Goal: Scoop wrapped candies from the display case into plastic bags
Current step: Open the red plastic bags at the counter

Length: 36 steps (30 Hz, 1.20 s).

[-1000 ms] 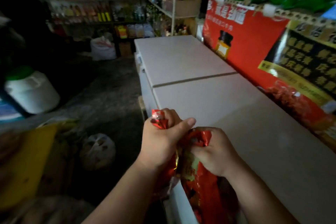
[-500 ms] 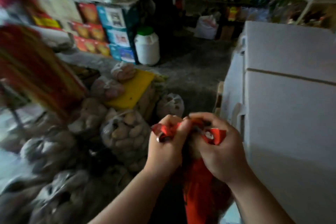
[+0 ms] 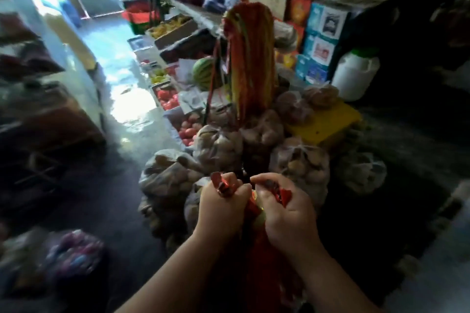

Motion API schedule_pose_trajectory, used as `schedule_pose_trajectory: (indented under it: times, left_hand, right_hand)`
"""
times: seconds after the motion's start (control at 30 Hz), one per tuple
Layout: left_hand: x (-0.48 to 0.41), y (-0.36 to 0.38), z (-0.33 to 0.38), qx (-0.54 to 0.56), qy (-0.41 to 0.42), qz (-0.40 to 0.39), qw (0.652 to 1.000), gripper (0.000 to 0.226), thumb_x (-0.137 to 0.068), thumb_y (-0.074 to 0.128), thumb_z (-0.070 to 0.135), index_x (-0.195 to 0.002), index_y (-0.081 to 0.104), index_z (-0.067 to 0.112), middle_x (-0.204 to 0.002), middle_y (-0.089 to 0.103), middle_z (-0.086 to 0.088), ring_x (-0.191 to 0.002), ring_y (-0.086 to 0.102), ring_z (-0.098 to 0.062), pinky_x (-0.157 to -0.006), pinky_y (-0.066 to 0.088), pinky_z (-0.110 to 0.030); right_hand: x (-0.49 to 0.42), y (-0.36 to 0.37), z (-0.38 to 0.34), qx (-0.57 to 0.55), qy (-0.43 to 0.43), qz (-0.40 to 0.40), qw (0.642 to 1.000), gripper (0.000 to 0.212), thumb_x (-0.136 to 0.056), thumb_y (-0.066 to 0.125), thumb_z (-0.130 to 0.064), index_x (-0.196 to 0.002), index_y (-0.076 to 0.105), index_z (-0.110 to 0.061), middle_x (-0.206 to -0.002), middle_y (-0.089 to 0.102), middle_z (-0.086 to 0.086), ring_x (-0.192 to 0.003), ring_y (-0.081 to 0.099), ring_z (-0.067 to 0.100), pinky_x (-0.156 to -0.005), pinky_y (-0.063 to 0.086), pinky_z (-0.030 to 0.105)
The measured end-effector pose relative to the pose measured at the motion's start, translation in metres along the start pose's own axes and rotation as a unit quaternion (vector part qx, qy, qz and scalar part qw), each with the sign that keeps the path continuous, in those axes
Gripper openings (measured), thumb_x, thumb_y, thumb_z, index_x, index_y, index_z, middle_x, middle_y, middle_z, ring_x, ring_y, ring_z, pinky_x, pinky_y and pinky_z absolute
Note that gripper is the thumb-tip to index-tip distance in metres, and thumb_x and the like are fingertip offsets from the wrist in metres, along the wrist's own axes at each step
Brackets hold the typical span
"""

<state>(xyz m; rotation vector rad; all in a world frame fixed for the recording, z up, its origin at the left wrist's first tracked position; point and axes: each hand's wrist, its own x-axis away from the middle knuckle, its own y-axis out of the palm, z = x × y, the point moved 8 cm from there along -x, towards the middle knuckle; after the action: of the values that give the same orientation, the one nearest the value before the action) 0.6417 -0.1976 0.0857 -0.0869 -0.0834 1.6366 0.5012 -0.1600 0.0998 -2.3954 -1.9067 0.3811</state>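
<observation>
Two hands at one red plastic bag (image 3: 256, 251), hanging between the forearms: left hand (image 3: 223, 202) pinches one twisted top end, right hand (image 3: 286, 212) the other. Filling looks done, tying apparently in progress. Display case not in view.

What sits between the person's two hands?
In the head view, the gathered neck of a red plastic bag runs between the left hand and right hand, whose fingers each grip a twisted red end.

Bagged produce (image 3: 218, 150) crowding ahead of hands.
</observation>
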Motion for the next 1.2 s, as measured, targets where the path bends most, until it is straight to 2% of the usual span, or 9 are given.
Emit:
schedule_pose_trajectory:
  times: [0.1,0.17,0.23,0.43,0.57,0.83,0.9,1.0,1.2]
  left_hand:
    - [-0.005,-0.094,-0.013,0.021,0.003,0.053,0.998,0.02,-0.079,0.067,-0.004,-0.062,0.057,0.0,-0.059,0.059,-0.017,-0.055,0.05,-0.02,-0.051,0.042,-0.036]
    - [-0.007,-0.157,-0.03,0.025,-0.006,0.08,0.997,0.018,-0.08,0.067,-0.006,-0.065,0.061,0.001,-0.063,0.066,-0.011,-0.056,0.056,-0.02,-0.052,0.047,-0.036]
    - [-0.008,-0.216,-0.046,0.034,-0.031,0.127,0.991,0.023,-0.083,0.072,0.003,-0.066,0.061,0.012,-0.061,0.067,0.002,-0.056,0.06,-0.011,-0.053,0.051,-0.027]
    - [-0.016,-0.389,-0.06,-0.107,0.017,0.238,0.965,0.017,-0.074,0.073,0.041,-0.066,0.062,0.031,-0.057,0.062,0.012,-0.048,0.053,-0.001,-0.049,0.038,-0.012]
    - [-0.03,-0.473,-0.08,-0.081,-0.006,0.286,0.955,0.03,-0.073,0.079,0.046,-0.067,0.064,0.02,-0.053,0.062,0.006,-0.046,0.055,-0.004,-0.05,0.041,-0.015]
    - [-0.092,-0.56,-0.132,-0.069,-0.069,0.323,0.941,0.043,-0.08,0.084,0.02,-0.051,0.055,0.007,-0.044,0.056,0.003,-0.04,0.05,-0.003,-0.046,0.038,-0.012]
    - [-0.118,-0.57,-0.144,-0.046,-0.095,0.321,0.941,0.04,-0.08,0.083,0.019,-0.054,0.055,0.007,-0.046,0.056,0.001,-0.043,0.052,-0.009,-0.049,0.044,-0.021]
    - [-0.16,-0.592,-0.155,-0.037,-0.123,0.33,0.935,0.039,-0.082,0.081,0.019,-0.056,0.055,0.007,-0.049,0.055,0.001,-0.048,0.053,-0.013,-0.051,0.046,-0.028]
    - [-0.241,-0.657,-0.151,-0.052,-0.105,0.353,0.928,0.038,-0.079,0.078,0.034,-0.059,0.059,0.008,-0.053,0.06,-0.002,-0.05,0.059,-0.015,-0.053,0.048,-0.027]
  right_hand:
    - [0.002,0.1,-0.018,-0.018,-0.01,-0.06,0.998,0.021,-0.099,0.06,-0.022,-0.106,0.076,-0.033,-0.116,0.071,-0.016,-0.112,0.065,-0.001,-0.098,0.049,0.018]
    - [0.009,0.166,-0.028,-0.008,-0.005,-0.073,0.997,0.02,-0.102,0.057,-0.021,-0.111,0.074,-0.027,-0.104,0.076,-0.012,-0.102,0.068,-0.003,-0.093,0.051,0.015]
    - [0.015,0.213,-0.036,0.032,-0.029,-0.046,0.998,0.018,-0.103,0.055,-0.027,-0.101,0.072,-0.03,-0.088,0.074,-0.014,-0.09,0.067,-0.008,-0.083,0.047,0.006]
    - [0.014,0.364,-0.039,0.014,-0.011,-0.105,0.994,0.039,-0.096,0.066,-0.038,-0.063,0.06,-0.017,-0.055,0.065,-0.006,-0.049,0.059,0.004,-0.05,0.045,0.017]
    - [0.012,0.438,-0.04,0.019,-0.037,-0.126,0.991,0.055,-0.086,0.081,-0.031,-0.049,0.044,-0.014,-0.042,0.046,-0.009,-0.041,0.039,0.003,-0.046,0.032,0.013]
    - [-0.042,0.563,-0.025,0.088,-0.069,-0.245,0.963,0.051,-0.08,0.084,-0.026,-0.051,0.046,-0.01,-0.044,0.046,0.003,-0.042,0.039,0.008,-0.046,0.037,0.027]
    - [-0.063,0.592,-0.018,0.097,-0.063,-0.26,0.959,0.049,-0.082,0.083,-0.026,-0.052,0.047,-0.011,-0.046,0.049,0.004,-0.043,0.041,0.012,-0.048,0.039,0.032]
    - [-0.102,0.633,-0.016,0.116,-0.064,-0.271,0.953,0.053,-0.081,0.082,-0.024,-0.049,0.04,-0.021,-0.043,0.044,-0.007,-0.043,0.041,0.008,-0.046,0.03,0.016]
    - [-0.181,0.708,-0.03,0.098,-0.097,-0.302,0.943,0.052,-0.082,0.079,-0.017,-0.049,0.039,-0.019,-0.043,0.04,-0.008,-0.043,0.038,0.006,-0.046,0.027,0.013]
